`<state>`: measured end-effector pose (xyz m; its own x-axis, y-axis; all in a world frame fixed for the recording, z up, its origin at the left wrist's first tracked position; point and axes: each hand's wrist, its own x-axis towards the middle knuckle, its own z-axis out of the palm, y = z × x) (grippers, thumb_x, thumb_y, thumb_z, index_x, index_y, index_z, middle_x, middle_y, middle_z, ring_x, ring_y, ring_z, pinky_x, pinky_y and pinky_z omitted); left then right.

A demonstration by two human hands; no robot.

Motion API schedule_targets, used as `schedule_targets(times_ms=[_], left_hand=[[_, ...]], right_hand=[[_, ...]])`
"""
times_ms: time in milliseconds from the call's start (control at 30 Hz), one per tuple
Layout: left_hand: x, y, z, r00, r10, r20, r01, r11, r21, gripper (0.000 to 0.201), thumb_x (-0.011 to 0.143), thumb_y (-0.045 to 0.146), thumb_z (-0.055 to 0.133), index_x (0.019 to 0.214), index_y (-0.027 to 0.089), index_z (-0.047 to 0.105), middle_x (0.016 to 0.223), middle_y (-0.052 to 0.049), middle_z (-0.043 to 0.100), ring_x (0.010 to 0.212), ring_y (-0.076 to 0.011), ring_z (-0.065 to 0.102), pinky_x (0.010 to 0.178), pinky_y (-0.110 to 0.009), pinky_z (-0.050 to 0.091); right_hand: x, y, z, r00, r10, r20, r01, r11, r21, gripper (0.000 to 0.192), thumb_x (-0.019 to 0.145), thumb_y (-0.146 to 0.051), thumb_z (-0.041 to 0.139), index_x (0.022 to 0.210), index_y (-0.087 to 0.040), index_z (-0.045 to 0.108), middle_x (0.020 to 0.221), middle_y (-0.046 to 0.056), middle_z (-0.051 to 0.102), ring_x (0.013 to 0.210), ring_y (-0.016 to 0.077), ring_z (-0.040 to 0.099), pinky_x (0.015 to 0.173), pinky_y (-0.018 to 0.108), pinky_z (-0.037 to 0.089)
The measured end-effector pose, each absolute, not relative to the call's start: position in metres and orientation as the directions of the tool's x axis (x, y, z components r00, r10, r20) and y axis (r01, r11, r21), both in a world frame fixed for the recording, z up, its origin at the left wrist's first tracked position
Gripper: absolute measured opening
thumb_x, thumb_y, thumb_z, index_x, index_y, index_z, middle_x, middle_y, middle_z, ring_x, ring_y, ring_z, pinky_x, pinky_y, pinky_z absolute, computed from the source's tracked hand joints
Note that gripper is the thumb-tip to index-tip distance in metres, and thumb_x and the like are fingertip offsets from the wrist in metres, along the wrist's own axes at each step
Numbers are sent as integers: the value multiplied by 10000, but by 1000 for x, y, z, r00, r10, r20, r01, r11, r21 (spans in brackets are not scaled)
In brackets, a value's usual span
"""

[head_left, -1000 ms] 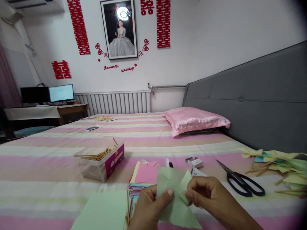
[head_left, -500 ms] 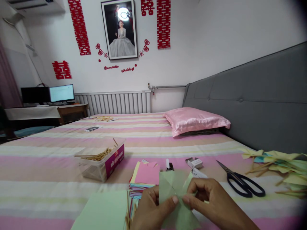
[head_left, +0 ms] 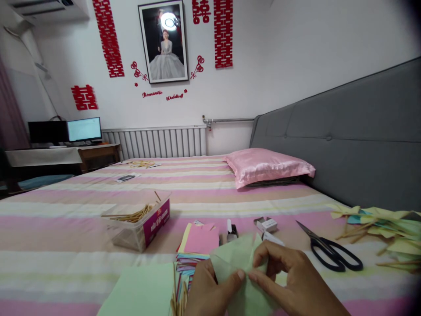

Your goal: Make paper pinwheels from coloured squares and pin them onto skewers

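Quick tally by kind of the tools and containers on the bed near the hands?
scissors: 1
stick box: 1
stapler: 1
staple box: 1
paper stack: 1
Total: 5
Both the left hand and right hand pinch the green paper.

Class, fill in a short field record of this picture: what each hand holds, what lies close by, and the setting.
left hand: pinches the green folded paper
right hand: pinches the same paper at its middle
left of hands: stack of coloured paper, box of wooden sticks
right of hands: black scissors, folded paper shapes
setting: striped bed, pink pillow
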<state>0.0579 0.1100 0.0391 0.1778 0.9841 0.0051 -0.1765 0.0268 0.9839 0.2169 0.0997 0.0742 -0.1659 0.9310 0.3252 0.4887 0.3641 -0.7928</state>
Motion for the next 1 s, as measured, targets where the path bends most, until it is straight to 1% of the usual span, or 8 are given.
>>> schedule_targets(times_ms=[67,233,367,533,667,800,900,1000], left_hand=[[59,110,40,174,985,6,-208,31,978,474,535,413,766,871,81,729,719,-124,720,615,-193,583,612,-307,451],[61,106,48,179,984,-12,-312,68,948,447,534,383,777,883,107,737,732,-126,731,689,-224,626,648,-308,468],[62,105,52,169,986,-19,-335,76,939,450,527,381,778,882,108,737,749,-131,737,710,-243,643,638,-307,473],[64,107,49,126,991,-54,-344,94,934,401,524,326,779,854,103,735,731,-122,738,687,-230,645,669,-322,474],[64,108,47,38,994,-104,-349,111,930,329,512,303,775,764,95,731,689,-114,735,661,-229,648,642,-310,474],[58,107,52,-86,980,-177,-415,126,901,232,526,246,760,692,96,703,583,-76,713,584,-210,649,558,-264,472],[53,106,60,-138,967,-215,-509,117,853,174,538,200,748,662,107,670,570,-65,705,587,-213,658,459,-224,445],[51,105,68,-190,942,-277,-586,118,802,124,562,144,728,638,116,635,587,-70,705,596,-220,670,443,-225,463]], right_hand=[[217,100,74,-134,933,334,390,360,-848,103,665,-194,590,762,-205,559,582,-35,569,539,134,560,504,216,440],[215,99,73,-115,946,303,96,314,-944,473,689,-234,604,1141,-241,462,694,-13,631,605,159,609,553,254,485],[214,99,73,-121,959,255,4,257,-966,579,718,-290,601,1250,-270,373,696,-19,627,584,150,599,546,264,491],[212,98,73,-87,968,234,20,236,-972,603,734,-400,587,1279,-254,376,591,-42,565,548,158,596,541,281,499],[210,98,73,-58,960,273,30,275,-961,572,775,-442,530,1286,-256,349,771,29,658,691,188,644,616,305,517],[215,99,74,76,922,380,160,365,-917,474,775,-416,546,1208,-261,430,906,56,664,857,206,633,724,315,512],[221,98,76,159,862,481,280,428,-859,312,765,-368,574,1054,-255,540,761,5,640,735,175,629,667,267,502],[223,93,77,28,850,526,319,491,-811,143,755,-292,588,892,-268,621,597,-42,605,543,126,585,557,221,485]])
